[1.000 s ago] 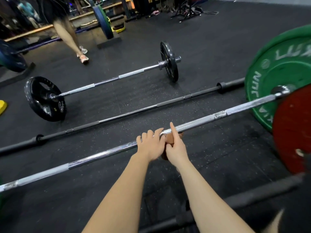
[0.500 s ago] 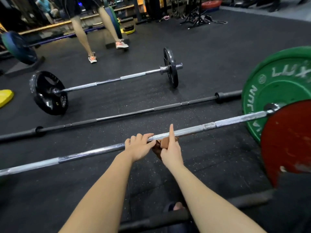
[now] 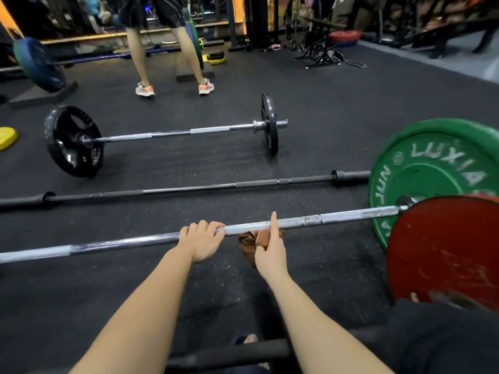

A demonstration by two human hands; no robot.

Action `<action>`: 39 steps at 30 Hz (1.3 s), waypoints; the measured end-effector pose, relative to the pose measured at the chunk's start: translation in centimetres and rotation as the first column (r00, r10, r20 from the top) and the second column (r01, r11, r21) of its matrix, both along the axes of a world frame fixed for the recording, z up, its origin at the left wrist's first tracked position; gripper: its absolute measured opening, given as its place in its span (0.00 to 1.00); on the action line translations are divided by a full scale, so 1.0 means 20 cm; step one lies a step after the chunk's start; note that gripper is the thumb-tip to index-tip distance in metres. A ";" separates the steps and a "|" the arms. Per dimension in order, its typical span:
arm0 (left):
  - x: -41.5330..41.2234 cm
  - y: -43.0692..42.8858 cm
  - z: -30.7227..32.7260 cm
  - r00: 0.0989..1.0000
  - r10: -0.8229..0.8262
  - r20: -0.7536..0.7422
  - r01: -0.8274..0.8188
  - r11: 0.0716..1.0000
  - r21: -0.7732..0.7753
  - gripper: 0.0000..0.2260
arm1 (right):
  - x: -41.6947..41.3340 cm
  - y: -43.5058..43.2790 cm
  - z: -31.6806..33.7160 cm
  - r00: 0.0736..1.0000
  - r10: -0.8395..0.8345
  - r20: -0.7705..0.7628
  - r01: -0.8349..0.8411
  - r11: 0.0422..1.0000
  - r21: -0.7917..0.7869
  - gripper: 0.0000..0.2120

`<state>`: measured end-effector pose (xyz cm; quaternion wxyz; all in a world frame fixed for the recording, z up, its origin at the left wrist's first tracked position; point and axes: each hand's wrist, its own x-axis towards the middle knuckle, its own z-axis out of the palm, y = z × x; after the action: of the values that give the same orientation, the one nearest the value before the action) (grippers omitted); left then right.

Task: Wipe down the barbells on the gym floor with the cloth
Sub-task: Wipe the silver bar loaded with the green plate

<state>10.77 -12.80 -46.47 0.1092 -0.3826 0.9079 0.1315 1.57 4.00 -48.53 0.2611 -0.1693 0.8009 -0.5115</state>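
While the chrome barbell (image 3: 121,242) across the lower half of the frame is being wiped, the brown cloth (image 3: 249,242) is held against the underside of its shaft, just right of centre.

Step in hand, judged: the shaft is being cleaned in sections, and the run toward the red plate (image 3: 445,252) and the green plate (image 3: 432,171) at the right edge remains. As held, only part of the shaft's circumference is covered by the cloth. It is recommended that the cloth be wrapped fully round the shaft and drawn along in overlapping strokes. Firmer pressure is advised over the dull taped patch to the right of the cloth. The bar should be steadied against rolling throughout.

Hand pose: the left hand (image 3: 201,242) is laid palm down on the shaft, fingers curled over its top in a grip. The right hand (image 3: 270,252) is clenched on the bunched cloth below the shaft. Its index finger is extended straight up across the bar. Both forearms are stretched forward from the bottom edge.

The black bar (image 3: 189,188) and the small plated barbell (image 3: 172,134) are noted higher in the frame, well apart from both hands.
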 end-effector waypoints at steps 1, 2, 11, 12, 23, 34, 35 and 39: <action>0.00 0.00 -0.01 1.000 -0.007 -0.005 0.007 1.000 0.001 0.19 | 0.02 -0.02 -0.02 1.000 0.005 -0.016 -0.006 1.000 -0.011 0.46; 0.00 -0.01 -0.01 1.000 -0.012 -0.011 0.012 1.000 0.004 0.18 | 0.02 -0.03 -0.04 1.000 0.000 -0.028 0.000 1.000 -0.022 0.47; 0.04 0.00 -0.06 0.986 -0.063 -0.154 0.051 0.995 -0.080 0.16 | -0.12 0.05 0.01 0.857 -0.515 0.003 0.514 0.856 -0.052 0.45; 0.05 0.00 -0.07 0.983 -0.061 -0.173 0.047 0.995 -0.086 0.16 | -0.10 0.05 0.01 0.891 -0.450 -0.053 0.450 0.893 -0.020 0.46; 0.04 -0.01 -0.08 0.981 -0.059 -0.187 0.046 0.996 -0.071 0.17 | 0.09 -0.12 -0.05 0.989 -0.023 -0.146 0.026 0.999 0.019 0.51; 0.04 -0.02 -0.08 0.988 -0.058 -0.145 0.052 0.998 -0.047 0.19 | 0.02 -0.04 -0.03 0.969 -0.204 -0.141 0.213 0.975 0.057 0.44; 0.04 -0.02 -0.07 0.989 -0.051 -0.142 0.046 0.998 -0.038 0.19 | 0.05 -0.05 -0.03 0.981 -0.129 -0.147 0.138 0.989 0.059 0.45; 0.03 -0.01 -0.05 0.992 -0.049 -0.115 0.047 0.999 -0.024 0.20 | 0.07 -0.08 -0.03 0.993 -0.089 -0.079 0.093 0.995 0.040 0.49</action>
<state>11.44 -13.00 -47.37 0.0554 -0.3537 0.9230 0.1410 3.00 2.32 -49.13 0.2103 -0.1463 0.8283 -0.4983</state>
